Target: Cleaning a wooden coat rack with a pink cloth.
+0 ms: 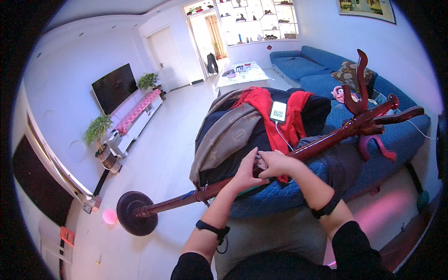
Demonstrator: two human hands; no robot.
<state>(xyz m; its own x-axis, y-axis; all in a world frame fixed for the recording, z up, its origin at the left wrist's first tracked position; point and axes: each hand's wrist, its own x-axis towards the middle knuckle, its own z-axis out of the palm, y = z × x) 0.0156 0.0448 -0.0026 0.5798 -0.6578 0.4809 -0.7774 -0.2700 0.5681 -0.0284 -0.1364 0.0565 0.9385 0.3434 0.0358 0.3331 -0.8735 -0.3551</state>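
Note:
A dark red wooden coat rack (323, 141) lies slantwise before me, its curved hooks at the right. Its round base (137, 213) is at the left. Both hands meet over the middle of the pole. The fingers of my left hand (246, 174) and my right hand (277, 164) curl toward each other. Between them shows a small, partly hidden object (260, 163), too unclear to name. Whether either hand grips it or the pole, I cannot tell. Just beyond are a red fringed scarf (260, 101), a grey-brown patterned scarf (224, 141) and dark cloth (316, 112).
On the red scarf rests a phone (278, 111) with a lit screen and white cable. A blue-covered sofa (379, 175) runs along the right. Farther off stands a low table (241, 78). A pink balloon (110, 216) is on the floor by the rack's base.

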